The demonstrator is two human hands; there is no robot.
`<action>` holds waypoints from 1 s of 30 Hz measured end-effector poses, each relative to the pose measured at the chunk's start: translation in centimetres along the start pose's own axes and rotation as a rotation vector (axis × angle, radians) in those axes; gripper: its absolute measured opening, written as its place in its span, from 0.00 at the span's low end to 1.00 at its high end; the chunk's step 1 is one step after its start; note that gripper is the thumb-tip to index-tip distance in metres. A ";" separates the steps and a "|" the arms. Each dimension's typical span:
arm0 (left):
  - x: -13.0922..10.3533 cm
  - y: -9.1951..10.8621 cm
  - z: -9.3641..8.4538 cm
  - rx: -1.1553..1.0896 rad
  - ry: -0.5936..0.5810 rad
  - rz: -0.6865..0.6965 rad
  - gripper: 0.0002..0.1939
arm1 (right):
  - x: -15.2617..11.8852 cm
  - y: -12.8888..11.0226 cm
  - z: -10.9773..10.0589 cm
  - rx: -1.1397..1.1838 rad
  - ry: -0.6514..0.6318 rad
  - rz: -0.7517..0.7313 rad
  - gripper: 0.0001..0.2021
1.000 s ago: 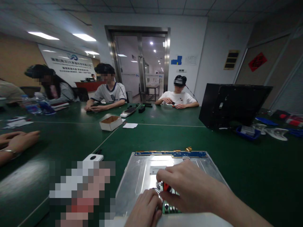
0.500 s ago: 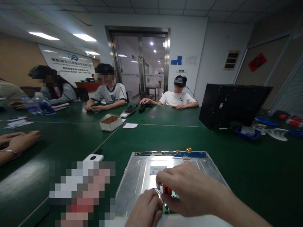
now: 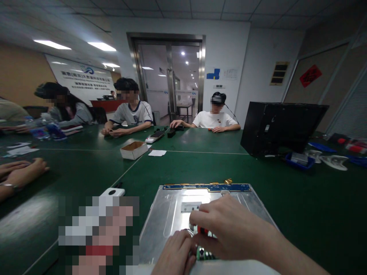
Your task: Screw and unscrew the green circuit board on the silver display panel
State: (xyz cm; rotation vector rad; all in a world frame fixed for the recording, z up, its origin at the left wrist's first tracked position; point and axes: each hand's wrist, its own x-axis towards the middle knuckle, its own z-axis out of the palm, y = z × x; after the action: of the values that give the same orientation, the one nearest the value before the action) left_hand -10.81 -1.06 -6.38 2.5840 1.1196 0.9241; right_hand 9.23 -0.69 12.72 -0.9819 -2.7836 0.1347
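A flat silver display panel lies back side up in front of me, with a blue circuit strip along its far edge. My right hand is closed around a red-and-black screwdriver, held over a small green circuit board near the panel's front edge. The screwdriver's tip is hidden. My left hand rests on the panel just left of the board, its fingers curled and pressed together. What they grip, if anything, does not show.
A white device lies left of the panel, partly blurred out. Farther off are an open box, white paper and a black monitor. A blue tray stands by the monitor. Several people sit around the green table.
Both my hands keep nearly the same place. The right hand has shifted slightly, and more of the green board's front edge shows beneath it. The view has barely moved.
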 end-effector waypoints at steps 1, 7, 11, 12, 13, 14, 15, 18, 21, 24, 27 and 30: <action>0.0 0.0 0.0 -0.003 -0.004 0.004 0.07 | 0.0 0.0 -0.1 -0.005 -0.004 0.003 0.03; 0.1 0.2 0.0 -0.019 -0.025 -0.029 0.05 | -0.1 -0.1 -0.2 0.021 -0.009 -0.024 0.06; -0.1 0.1 0.3 0.022 0.009 -0.027 0.06 | -0.2 0.0 -0.1 0.012 0.007 -0.010 0.04; -0.1 0.0 0.3 0.026 0.011 -0.015 0.05 | -0.1 0.0 0.0 0.013 0.011 -0.004 0.04; -0.1 -0.1 0.3 0.022 0.011 -0.005 0.04 | -0.1 0.0 0.0 0.013 0.015 0.001 0.05; -0.1 -0.1 0.3 0.015 0.009 0.001 0.04 | -0.1 0.0 0.1 0.013 0.020 0.006 0.07; -0.1 -0.1 0.3 0.006 0.007 0.004 0.04 | -0.1 0.0 0.1 0.011 0.022 0.006 0.08; 0.1 -0.2 0.2 -0.007 0.002 -0.011 0.06 | -0.1 0.0 0.1 -0.006 0.023 0.001 0.10; 0.1 -0.3 0.3 -0.005 -0.005 0.002 0.05 | -0.1 0.0 0.0 -0.015 0.016 -0.005 0.06; -0.1 -0.7 0.5 0.011 -0.017 0.014 0.05 | -0.1 0.0 -0.1 0.005 0.011 -0.012 0.03; -0.3 -1.1 1.0 0.033 -0.015 0.037 0.06 | -0.1 0.0 0.0 0.026 0.008 -0.029 0.05; -0.4 -1.2 1.2 0.067 0.008 0.042 0.07 | -0.2 -0.1 0.1 0.016 0.011 -0.006 0.04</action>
State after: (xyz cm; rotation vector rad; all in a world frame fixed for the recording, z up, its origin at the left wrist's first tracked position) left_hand -11.03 -0.45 -7.95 2.6692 1.1215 0.9222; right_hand 9.32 -0.90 12.65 -0.9674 -2.7709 0.1502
